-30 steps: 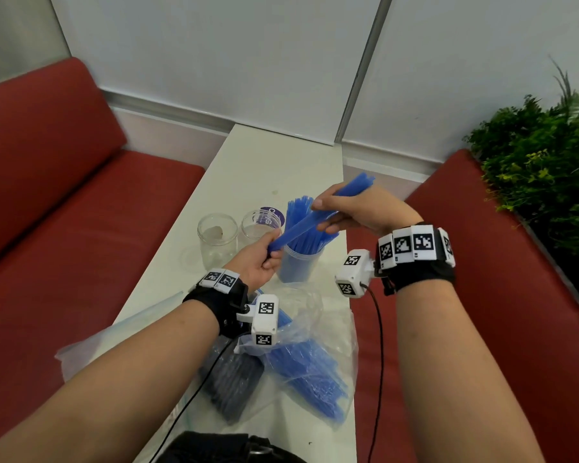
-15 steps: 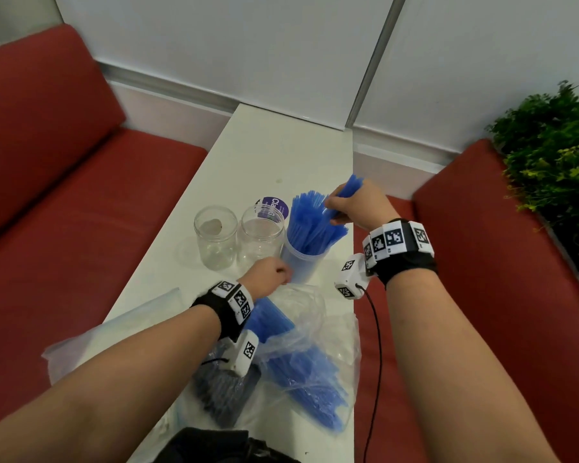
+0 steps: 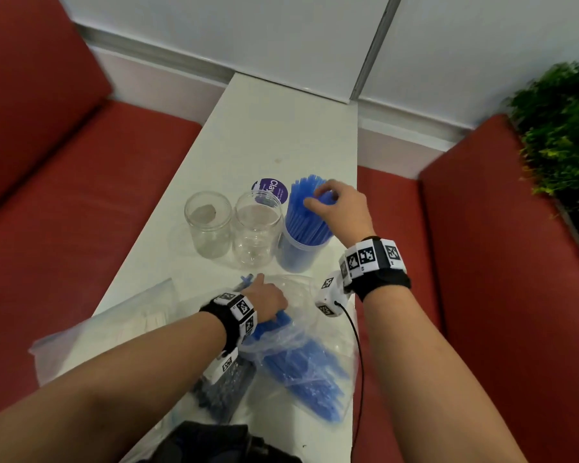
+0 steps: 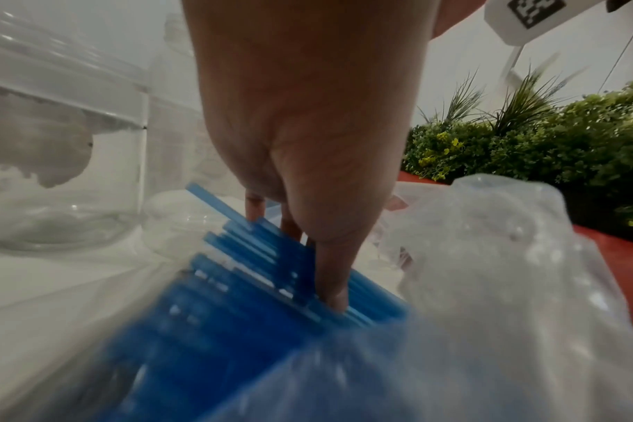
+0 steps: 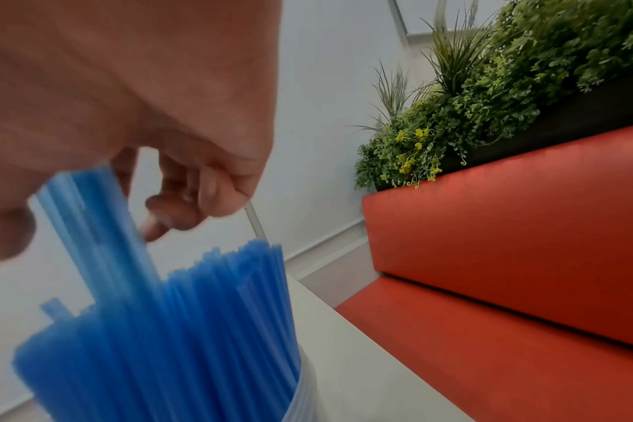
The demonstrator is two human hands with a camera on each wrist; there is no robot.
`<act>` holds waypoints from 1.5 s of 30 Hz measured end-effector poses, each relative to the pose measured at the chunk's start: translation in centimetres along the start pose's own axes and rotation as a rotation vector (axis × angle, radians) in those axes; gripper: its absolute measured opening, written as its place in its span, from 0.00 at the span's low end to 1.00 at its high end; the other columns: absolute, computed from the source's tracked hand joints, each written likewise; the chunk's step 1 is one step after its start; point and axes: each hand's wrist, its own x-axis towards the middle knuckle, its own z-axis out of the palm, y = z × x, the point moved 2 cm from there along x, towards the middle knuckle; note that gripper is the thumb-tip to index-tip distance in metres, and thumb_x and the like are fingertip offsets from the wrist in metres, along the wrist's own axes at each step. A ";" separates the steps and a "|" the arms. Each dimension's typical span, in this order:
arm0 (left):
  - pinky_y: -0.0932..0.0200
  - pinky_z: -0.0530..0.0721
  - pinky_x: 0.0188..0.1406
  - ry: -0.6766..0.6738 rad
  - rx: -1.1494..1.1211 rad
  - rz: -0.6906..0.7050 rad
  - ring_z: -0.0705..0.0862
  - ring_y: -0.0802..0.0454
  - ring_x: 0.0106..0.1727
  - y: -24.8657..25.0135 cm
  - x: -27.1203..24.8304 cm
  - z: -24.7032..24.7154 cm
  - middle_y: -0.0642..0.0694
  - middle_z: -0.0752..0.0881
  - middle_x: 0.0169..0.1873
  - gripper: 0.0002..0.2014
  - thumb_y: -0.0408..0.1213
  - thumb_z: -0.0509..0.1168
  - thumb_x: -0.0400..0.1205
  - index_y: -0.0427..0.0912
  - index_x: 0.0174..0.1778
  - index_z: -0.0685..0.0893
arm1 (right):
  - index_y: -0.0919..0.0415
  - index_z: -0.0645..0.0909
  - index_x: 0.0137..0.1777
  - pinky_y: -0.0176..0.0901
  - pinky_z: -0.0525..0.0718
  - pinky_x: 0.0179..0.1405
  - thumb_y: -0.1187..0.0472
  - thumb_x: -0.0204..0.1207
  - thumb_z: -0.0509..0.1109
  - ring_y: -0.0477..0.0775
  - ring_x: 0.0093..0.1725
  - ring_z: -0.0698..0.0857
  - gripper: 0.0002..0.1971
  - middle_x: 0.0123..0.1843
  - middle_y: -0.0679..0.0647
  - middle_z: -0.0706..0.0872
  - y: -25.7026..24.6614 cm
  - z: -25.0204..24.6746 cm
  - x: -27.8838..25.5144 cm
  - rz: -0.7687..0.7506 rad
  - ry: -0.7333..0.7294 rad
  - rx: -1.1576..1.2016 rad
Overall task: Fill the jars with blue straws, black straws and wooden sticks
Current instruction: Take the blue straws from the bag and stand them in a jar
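standing over a white table (image 3: 268, 135) set between red benches (image 3: 81, 182), we log three jars in a row. far-left jar (image 3: 208, 225): clear, a scrap of something grey at the bottom. middle jar (image 3: 256, 228): clear, nothing seen in it. right jar (image 3: 298, 252): packed with upright blue straws (image 3: 306, 212), tops fanning out above the rim. a purple lid (image 3: 270, 190) lies just behind the middle jar.

right hand (image 3: 340, 208) sits over the straw tops, thumb and curled fingers (image 5: 185, 208) pinching a small bunch of them; the right wrist view shows that bunch (image 5: 91, 222) rising into the grip while the rest stand loose in the jar.

left hand (image 3: 268, 297) reaches down into a crumpled clear bag (image 3: 301, 332) near the table's front edge, just in front of the jars. fingers (image 4: 329, 274) curl down and dig among more blue straws (image 4: 235, 299) lying flat at the bag's mouth, closing on a few of them.

black straws (image 3: 224, 385) lie in a bag just left of the blue ones, partly under the left wrist. wooden sticks (image 3: 141, 324) rest in another clear bag further left. green plants (image 3: 562, 128) behind the right bench.
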 end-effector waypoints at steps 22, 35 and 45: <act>0.52 0.81 0.53 -0.059 -0.151 -0.164 0.86 0.40 0.59 -2.1 -2.8 -5.1 0.38 0.86 0.59 0.13 0.31 0.67 0.83 0.33 0.63 0.83 | 0.59 0.84 0.63 0.55 0.81 0.56 0.66 0.78 0.60 0.57 0.52 0.82 0.17 0.50 0.55 0.85 1.2 4.0 -6.5 -0.389 0.183 -0.042; 0.44 0.83 0.57 0.075 0.114 -0.252 0.85 0.45 0.50 -0.4 -9.7 -13.9 0.47 0.84 0.39 0.07 0.30 0.65 0.83 0.36 0.55 0.85 | 0.55 0.83 0.48 0.20 0.76 0.41 0.67 0.78 0.77 0.28 0.38 0.84 0.07 0.37 0.30 0.88 2.4 9.0 -12.1 0.022 -0.483 0.229; 0.51 0.76 0.53 1.022 -0.206 -0.166 0.84 0.53 0.41 -2.9 -18.4 -20.9 0.54 0.88 0.38 0.32 0.71 0.47 0.82 0.51 0.43 0.88 | 0.62 0.73 0.33 0.36 0.76 0.30 0.53 0.84 0.72 0.50 0.26 0.74 0.21 0.25 0.57 0.74 -1.0 6.6 -12.3 -0.009 -0.187 0.522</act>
